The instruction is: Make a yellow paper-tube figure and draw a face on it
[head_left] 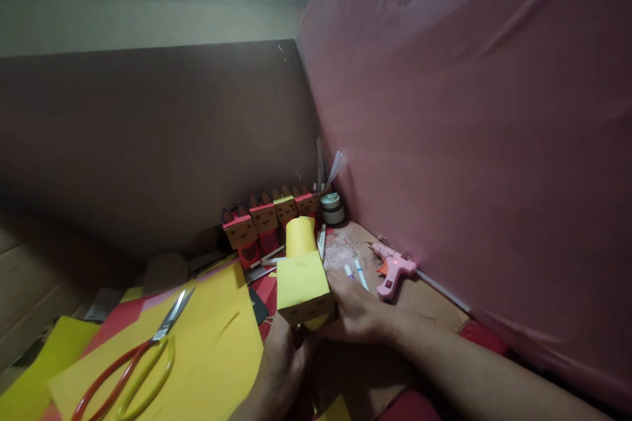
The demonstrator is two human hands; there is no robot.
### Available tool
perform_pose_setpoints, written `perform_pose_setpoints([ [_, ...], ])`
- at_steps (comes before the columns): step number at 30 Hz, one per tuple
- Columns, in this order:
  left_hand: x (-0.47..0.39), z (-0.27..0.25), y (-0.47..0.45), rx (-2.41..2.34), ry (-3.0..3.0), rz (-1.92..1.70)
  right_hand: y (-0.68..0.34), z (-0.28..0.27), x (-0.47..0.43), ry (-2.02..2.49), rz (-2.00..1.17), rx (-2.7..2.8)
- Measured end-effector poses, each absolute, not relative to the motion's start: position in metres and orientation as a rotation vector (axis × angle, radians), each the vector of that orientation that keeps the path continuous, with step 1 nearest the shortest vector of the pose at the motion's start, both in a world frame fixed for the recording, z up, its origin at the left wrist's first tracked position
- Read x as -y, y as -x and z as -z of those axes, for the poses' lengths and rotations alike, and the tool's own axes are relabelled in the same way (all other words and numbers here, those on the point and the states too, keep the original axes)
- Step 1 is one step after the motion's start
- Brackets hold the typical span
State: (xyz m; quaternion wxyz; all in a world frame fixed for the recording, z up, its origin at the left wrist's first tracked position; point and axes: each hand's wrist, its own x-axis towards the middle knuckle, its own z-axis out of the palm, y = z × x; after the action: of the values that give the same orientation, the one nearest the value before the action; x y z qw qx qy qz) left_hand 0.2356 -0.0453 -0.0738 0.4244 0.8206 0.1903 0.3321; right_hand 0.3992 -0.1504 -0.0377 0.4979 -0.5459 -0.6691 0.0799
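Note:
Both my hands are around a small yellow paper-covered box point(302, 279), with a brownish side facing me that bears faint dark marks. My left hand point(286, 355) grips it from below, its fingertips partly hidden. On the box's right side my right hand point(353, 309) is closed, the fingers hidden behind it. Just beyond the box is a yellow paper cylinder point(300, 238); I cannot tell whether the two are joined. Several paper animal figures point(241, 231) with boxy heads, drawn faces and pointed ears stand in a row behind.
Scissors point(160, 335) with red and yellow handles lie on yellow paper sheets point(212, 342) at left. A pink glue gun point(394, 270) rests at right, near capped markers point(362, 275). A lidded jar point(332, 209) stands in the corner beside glue sticks point(336, 168). A pink-covered wall point(444, 145) rises at right.

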Motion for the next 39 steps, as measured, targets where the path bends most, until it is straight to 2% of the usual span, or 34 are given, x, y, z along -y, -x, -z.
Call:
perform_pose_setpoints([
  [5, 0.046, 0.074, -0.236, -0.444, -2.037, -0.787, -0.400, 0.038, 0.151, 1.213, -0.233, 1.614],
  [18, 0.041, 0.074, -0.235, -0.397, -2.234, -0.727, -0.407, 0.041, 0.152, 1.313, -0.446, 1.517],
  [29, 0.041, 0.067, -0.226, -0.381, -2.160, -0.672, -0.403, 0.044, 0.154, 1.474, -0.451, 1.536],
  [39, 0.050, 0.090, -0.203, -0.403, -2.259, -0.717, -0.412, 0.052, 0.156, 1.651, -0.441, 1.467],
])
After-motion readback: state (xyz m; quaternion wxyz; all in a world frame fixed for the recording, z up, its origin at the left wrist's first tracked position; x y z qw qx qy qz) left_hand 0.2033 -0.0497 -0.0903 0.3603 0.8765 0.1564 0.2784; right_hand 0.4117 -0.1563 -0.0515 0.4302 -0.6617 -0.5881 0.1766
